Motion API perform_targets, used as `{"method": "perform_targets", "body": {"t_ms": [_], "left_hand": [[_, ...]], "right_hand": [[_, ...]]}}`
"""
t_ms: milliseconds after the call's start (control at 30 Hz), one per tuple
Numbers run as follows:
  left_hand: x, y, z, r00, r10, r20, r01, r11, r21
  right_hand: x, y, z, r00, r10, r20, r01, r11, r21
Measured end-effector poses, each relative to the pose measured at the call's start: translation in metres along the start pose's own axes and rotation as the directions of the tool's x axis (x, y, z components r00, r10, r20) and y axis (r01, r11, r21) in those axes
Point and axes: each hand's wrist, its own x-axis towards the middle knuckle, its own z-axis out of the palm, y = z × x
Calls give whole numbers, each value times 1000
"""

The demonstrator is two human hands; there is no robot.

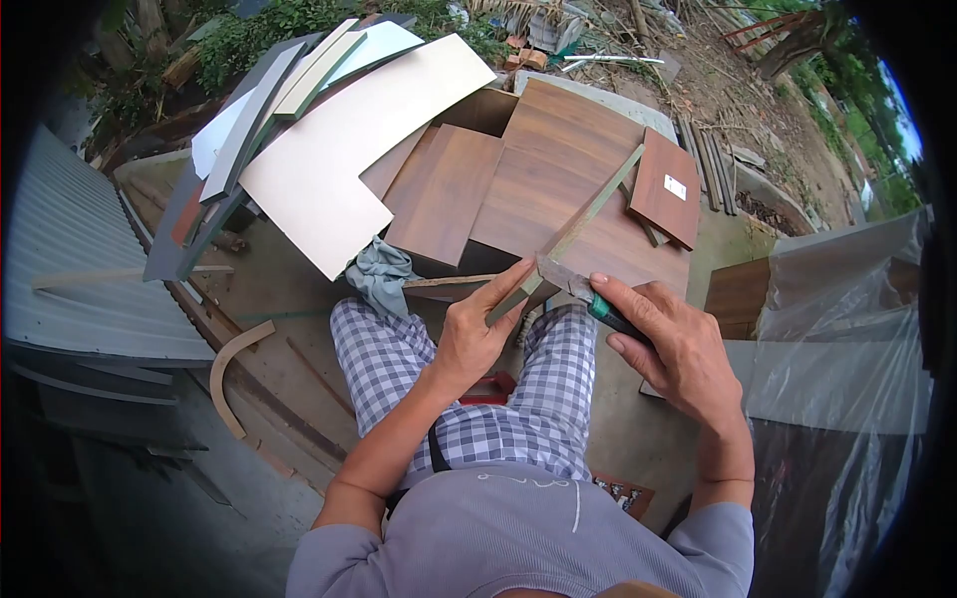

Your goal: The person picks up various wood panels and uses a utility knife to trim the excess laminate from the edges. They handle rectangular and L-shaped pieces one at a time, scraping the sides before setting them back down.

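My left hand (476, 334) is closed around the near end of a long, narrow wood strip (596, 211), which slants up and away to the right. In my right hand (670, 344) is a scraper (610, 311) with a green and black handle and a flat grey blade. The blade lies against the strip's near end, beside my left fingertips. Beyond the hands, brown wood-grain boards (568, 164) lie low in front of me, and the strip's far end reaches over them. A grey-blue cloth (381, 275) hangs near my left knee.
A large pale board (339, 159) and several stacked panels (249, 130) lean at the upper left. A small brown board with a white label (666, 189) lies at the right. Clear plastic sheeting (847, 329) hangs at the far right. A curved wood piece (227, 379) lies at the left.
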Motion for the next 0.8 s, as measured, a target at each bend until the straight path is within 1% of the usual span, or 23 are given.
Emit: {"method": "perform_targets", "body": {"t_ms": [33, 167, 233, 267, 333, 367, 400, 433, 500, 533, 567, 633, 667, 700, 767, 800], "left_hand": [[0, 0, 0, 1000, 19, -6, -19, 1000, -8], [-3, -3, 0, 1000, 15, 2, -15, 999, -36], [-4, -3, -1, 1000, -12, -1, 12, 999, -39], [-5, -3, -1, 1000, -10, 0, 10, 999, -39], [-6, 0, -2, 997, -79, 3, 79, 996, -40], [-7, 0, -3, 997, -76, 5, 76, 996, -39], [-8, 1, -3, 994, -109, 12, 109, 993, -50], [-8, 2, -4, 990, -142, 18, 143, 988, -60], [-10, -1, -3, 991, -134, 4, 134, 988, -77], [-10, -3, -3, 992, -126, -12, 125, 988, -94], [-11, -4, -2, 992, -125, -12, 124, 988, -91], [-11, -6, -1, 973, -211, -90, 200, 973, -114], [-11, -10, -1, 974, -208, -90, 198, 974, -110], [-11, -14, -3, 974, -201, -110, 192, 978, -83], [-11, -17, -5, 973, -192, -126, 188, 981, -49], [-11, -16, -6, 979, -132, -152, 129, 991, -30]], "right_hand": [[1, 4, 1, 1000, 1, -1, -1, 1000, -3], [6, 27, 7, 997, 56, -58, -57, 998, -3], [13, 41, 9, 989, 83, -125, -84, 996, -2], [17, 49, 8, 986, 120, -112, -118, 993, 21], [25, 73, 14, 979, 145, -142, -144, 989, 22], [29, 85, 16, 971, 168, -171, -166, 986, 24], [34, 94, 15, 968, 195, -156, -190, 981, 46], [39, 109, 18, 968, 195, -158, -190, 981, 47], [50, 131, 25, 949, 125, -289, -108, 991, 75], [55, 134, 22, 940, 270, -211, -239, 958, 159], [60, 139, 20, 940, 269, -212, -237, 958, 162], [68, 156, 18, 924, 381, -28, -352, 879, 321], [70, 163, 22, 959, 270, -81, -224, 904, 366], [73, 163, 21, 959, 269, -85, -221, 903, 370], [79, 160, 19, 940, 340, -29, -261, 770, 582], [81, 162, 20, 937, 346, -57, -252, 778, 575]]}}
